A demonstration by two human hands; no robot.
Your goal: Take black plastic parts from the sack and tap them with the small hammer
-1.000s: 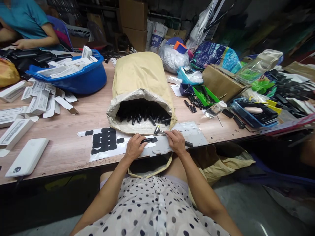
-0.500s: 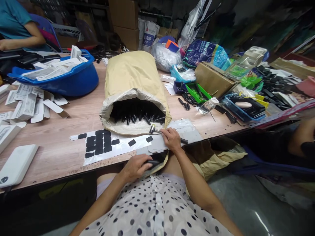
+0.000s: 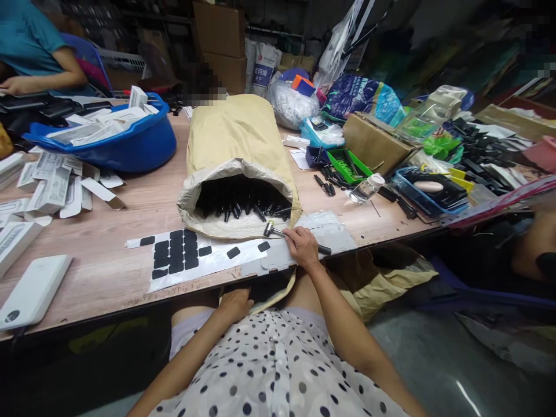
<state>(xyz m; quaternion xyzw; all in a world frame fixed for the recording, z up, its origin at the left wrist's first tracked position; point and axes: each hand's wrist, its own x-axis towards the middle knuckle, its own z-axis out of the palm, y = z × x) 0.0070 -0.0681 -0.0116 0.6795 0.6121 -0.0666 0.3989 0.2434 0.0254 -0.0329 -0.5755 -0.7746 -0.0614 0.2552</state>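
Note:
My right hand point(image 3: 303, 246) is closed around the handle of a small hammer point(image 3: 270, 229) that rests over the grey board point(image 3: 334, 229) at the table's front edge. Low at my lap, my left hand point(image 3: 237, 304) is at the mouth of a lap sack point(image 3: 278, 298); its fingers point down and are mostly hidden, so what they hold does not show. Beyond the hammer lies a large tan paper sack point(image 3: 237, 127), its open end facing me, with many black tube-like parts point(image 3: 237, 207) inside. Black rounded stickers point(image 3: 176, 252) sit on a white backing sheet point(image 3: 217, 263) left of the board.
A blue basin point(image 3: 143, 139) of white boxes stands at the left, with loose boxes point(image 3: 54, 188) and a white power bank point(image 3: 37, 292) nearer. On the right are a green tray point(image 3: 347, 165), a clear bottle point(image 3: 367, 188) and a blue basket point(image 3: 428, 194). A co-worker's arm point(image 3: 65, 72) shows at the far left.
My left hand has moved down and slightly left into the lap sack's mouth, and the black part it held is out of sight. My right hand stays on the hammer.

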